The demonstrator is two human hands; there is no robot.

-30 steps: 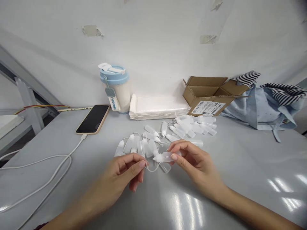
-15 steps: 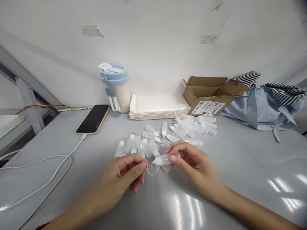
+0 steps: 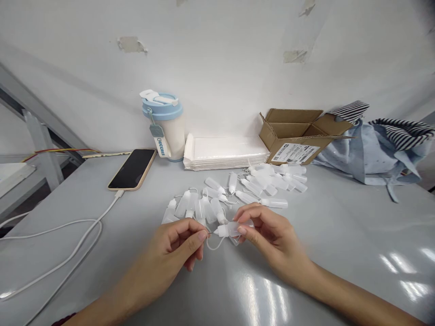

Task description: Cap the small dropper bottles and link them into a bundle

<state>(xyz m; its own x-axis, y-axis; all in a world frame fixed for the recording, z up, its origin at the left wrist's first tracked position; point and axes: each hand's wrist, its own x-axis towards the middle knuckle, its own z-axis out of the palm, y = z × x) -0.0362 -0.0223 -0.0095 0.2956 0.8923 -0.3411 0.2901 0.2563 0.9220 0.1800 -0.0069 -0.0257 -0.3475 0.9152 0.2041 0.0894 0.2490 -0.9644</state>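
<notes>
My right hand (image 3: 268, 235)'s pinching a little bottle (image 3: 227, 230) over the table (image 3: 340, 222), well in from its left edge, lying roughly sideways, nozzle pointing left; my left hand (image 3: 180, 244)'s clamped on its cord (image 3: 213, 249).

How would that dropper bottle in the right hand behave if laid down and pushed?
The dropper bottle would probably roll, given its round body, though its looped strap might catch. Its translucent, plastic-looking body suggests something light.

A white wall (image 3: 217, 68) with a few ragged beige patches (image 3: 132, 44) rises behind a glossy grey surface (image 3: 340, 226). Bright streaks of reflected light (image 3: 251, 299) lie on its near and right parts, and a grey frame (image 3: 41, 142) slants down beyond its left edge.
</notes>
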